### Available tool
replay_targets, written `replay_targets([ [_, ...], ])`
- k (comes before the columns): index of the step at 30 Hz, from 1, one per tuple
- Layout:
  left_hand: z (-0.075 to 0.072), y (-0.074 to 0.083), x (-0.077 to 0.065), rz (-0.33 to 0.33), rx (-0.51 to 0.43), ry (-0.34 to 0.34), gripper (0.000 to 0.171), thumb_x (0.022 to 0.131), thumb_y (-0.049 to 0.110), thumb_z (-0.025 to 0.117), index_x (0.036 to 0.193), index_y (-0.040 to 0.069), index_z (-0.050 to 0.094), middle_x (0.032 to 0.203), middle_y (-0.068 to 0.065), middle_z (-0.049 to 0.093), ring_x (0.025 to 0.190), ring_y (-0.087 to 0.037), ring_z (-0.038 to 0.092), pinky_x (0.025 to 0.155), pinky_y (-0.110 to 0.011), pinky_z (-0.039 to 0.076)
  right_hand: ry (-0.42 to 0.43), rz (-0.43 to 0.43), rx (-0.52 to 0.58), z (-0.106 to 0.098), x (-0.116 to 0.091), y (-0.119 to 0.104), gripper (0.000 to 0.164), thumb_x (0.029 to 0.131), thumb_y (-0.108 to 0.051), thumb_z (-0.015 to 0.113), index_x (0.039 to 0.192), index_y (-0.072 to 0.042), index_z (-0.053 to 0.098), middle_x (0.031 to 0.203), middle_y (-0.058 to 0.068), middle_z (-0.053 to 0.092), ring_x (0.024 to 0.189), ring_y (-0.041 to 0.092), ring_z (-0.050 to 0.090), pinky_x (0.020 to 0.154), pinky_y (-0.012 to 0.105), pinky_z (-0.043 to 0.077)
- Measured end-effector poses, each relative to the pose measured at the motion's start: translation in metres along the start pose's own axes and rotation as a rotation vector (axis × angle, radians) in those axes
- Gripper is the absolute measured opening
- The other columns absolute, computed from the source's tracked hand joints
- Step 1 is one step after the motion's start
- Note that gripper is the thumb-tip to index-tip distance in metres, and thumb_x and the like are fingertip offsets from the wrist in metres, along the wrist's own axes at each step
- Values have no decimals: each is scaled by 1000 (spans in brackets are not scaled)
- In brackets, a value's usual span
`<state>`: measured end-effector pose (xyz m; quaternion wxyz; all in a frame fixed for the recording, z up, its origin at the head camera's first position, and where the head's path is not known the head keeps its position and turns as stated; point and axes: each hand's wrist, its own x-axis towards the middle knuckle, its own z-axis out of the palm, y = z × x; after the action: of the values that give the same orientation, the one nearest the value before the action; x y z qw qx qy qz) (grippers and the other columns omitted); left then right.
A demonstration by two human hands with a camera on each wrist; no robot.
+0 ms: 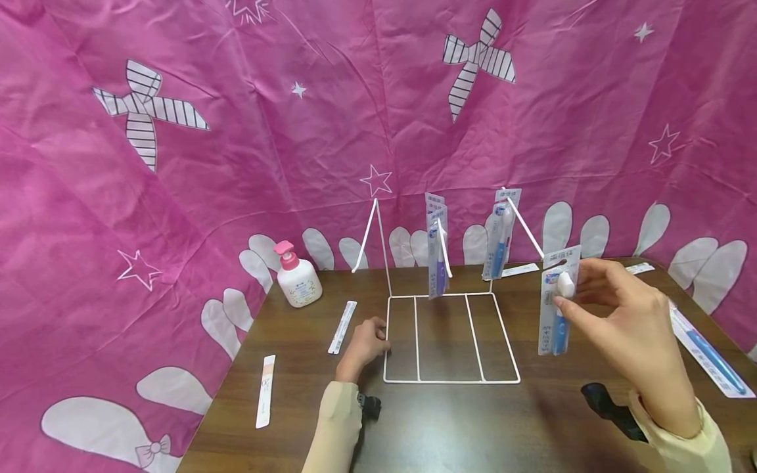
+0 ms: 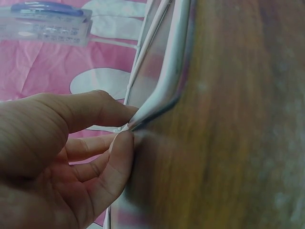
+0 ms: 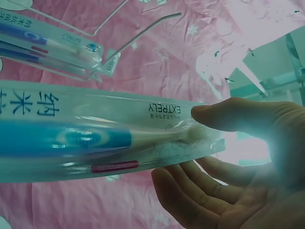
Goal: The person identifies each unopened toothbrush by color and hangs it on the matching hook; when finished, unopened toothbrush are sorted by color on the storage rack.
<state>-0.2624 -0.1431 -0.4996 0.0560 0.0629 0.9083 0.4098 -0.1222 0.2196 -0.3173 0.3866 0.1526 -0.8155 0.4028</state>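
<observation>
A white wire rack (image 1: 452, 382) with three hooked arms stands on the wooden table. My left hand (image 1: 367, 341) is at the left side of its base; in the left wrist view, thumb and fingers pinch the base wire (image 2: 167, 81). Purple packaged toothbrushes (image 1: 437, 263) hang on the middle arm and blue packaged toothbrushes (image 1: 499, 243) on the right one. Right of the rack, my right hand (image 1: 633, 322) holds a blue toothbrush in a clear pack (image 1: 552, 328) upright, thumb on its front. The right wrist view shows the thumb (image 3: 214, 114) at the pack's bristle end.
A white pump bottle (image 1: 299, 282) with a pink top stands at the back left. Thin white packets (image 1: 342, 327) lie left of the rack, another packet (image 1: 520, 270) behind it. A packaged blue toothbrush (image 1: 712, 355) lies at the right edge. A pink curtain (image 1: 331, 131) hangs behind the table.
</observation>
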Motion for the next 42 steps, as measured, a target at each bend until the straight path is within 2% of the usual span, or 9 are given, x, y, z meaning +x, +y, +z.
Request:
replay_targets([
  [8, 1, -1, 2, 54, -16, 24, 41, 76, -8, 74, 116, -11, 63, 79, -7, 61, 59, -13, 60, 55, -27, 51, -27, 3, 29, 8, 3, 6, 57, 61, 18, 85, 112, 6, 64, 89, -12, 65, 76, -8, 63, 71, 7, 48],
  [11, 1, -3, 2, 46, -10, 21, 41, 76, -8, 75, 115, -10, 62, 78, -5, 60, 58, -13, 59, 55, -27, 50, -36, 8, 15, 11, 3, 8, 56, 61, 17, 86, 112, 6, 64, 88, -8, 66, 77, -9, 62, 72, 7, 48],
  [17, 3, -4, 0, 35, -8, -1, 42, 78, -6, 76, 118, -9, 62, 80, -6, 61, 60, -14, 59, 57, -29, 52, -45, 9, -38, 17, 5, 15, 55, 63, 12, 87, 113, 6, 64, 86, 12, 70, 78, -15, 59, 73, 5, 45],
  [28, 2, -2, -1, 17, -11, 0, 41, 79, -6, 76, 117, -9, 62, 79, -6, 60, 60, -15, 59, 57, -29, 51, -62, 71, -27, 30, 18, 36, 51, 69, 6, 87, 114, 7, 64, 93, 23, 72, 77, -20, 56, 72, 3, 43],
  [34, 1, -1, 0, 16, -9, 6, 41, 78, -6, 76, 117, -9, 62, 79, -6, 60, 60, -15, 59, 56, -29, 50, -69, 87, -50, 40, 33, 48, 49, 72, 3, 86, 116, 7, 62, 95, 24, 71, 76, -25, 52, 71, 3, 40],
  [42, 0, -2, 1, 17, -6, 9, 41, 79, -6, 76, 117, -9, 62, 79, -5, 60, 60, -14, 59, 56, -29, 49, -60, 81, -56, 54, 55, 66, 46, 74, 1, 85, 114, 5, 62, 92, 21, 70, 75, -22, 51, 67, 6, 40],
])
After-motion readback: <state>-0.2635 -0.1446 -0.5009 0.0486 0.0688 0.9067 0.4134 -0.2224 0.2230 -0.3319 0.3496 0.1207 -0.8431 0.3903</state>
